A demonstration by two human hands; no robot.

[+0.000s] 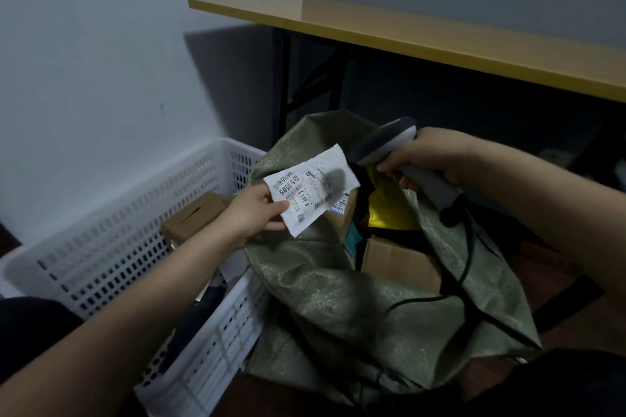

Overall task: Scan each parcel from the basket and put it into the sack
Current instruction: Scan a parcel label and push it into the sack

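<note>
Parcel (pixel 311 188): a flat white packet, label side up, was held above the left rim of the sack (pixel 325 288), just right of the basket (pixel 118 240). The label carried barcodes and the printed number 83-5-3505. A shadow lay across the right part of the label.

Left hand (pixel 252 213): it pinched the parcel at its lower left corner, thumb on top and fingers beneath.

Right hand (pixel 430 159): its fingers were curled round the handle of the scanner (pixel 389 142), gripping it above the sack's mouth. The scanner head pointed left at the parcel and sat just beside the parcel's right edge; whether the two touched could not be determined. A black cable (pixel 464 264) ran from the base of the handle down across the sack.

Sack: green woven material, mouth open, standing on the floor against the right side of the basket. Inside were a brown carton (pixel 399 264), a second carton with a label partly under the parcel, and a yellow item (pixel 389 203).

Basket: white, slotted walls. It held a brown box (pixel 193 213) at the far end and dark items nearer the person, too dim to identify.

A yellow-topped table (pixel 406 27) with black legs stood behind the sack, against the wall.
</note>
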